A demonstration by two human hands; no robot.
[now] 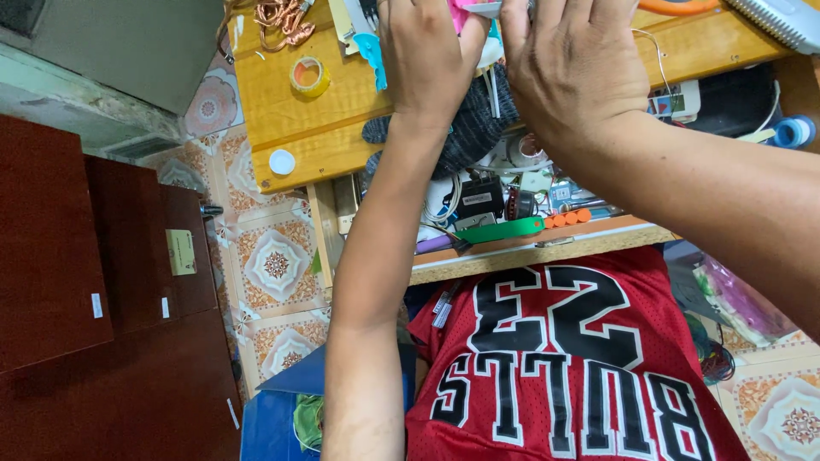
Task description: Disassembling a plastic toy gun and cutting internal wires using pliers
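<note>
My left hand [427,51] and my right hand [572,60] are raised side by side over a wooden table [282,119] at the top edge of the head view. Between the thumbs sits a small pink and white object [475,8], pinched from both sides. The frame's top edge cuts off the fingertips and most of the object. A dark knitted cloth [478,128] lies on the table just under my wrists. A light blue plastic piece [373,51] lies beside the left hand.
On the table are a yellow tape roll [309,77], a white cap [282,161] and copper wire coils [282,19]. A lower shelf [530,252] holds a green tool [504,230], cables and small parts. A dark red cabinet [85,256] stands left on patterned tiles [275,265].
</note>
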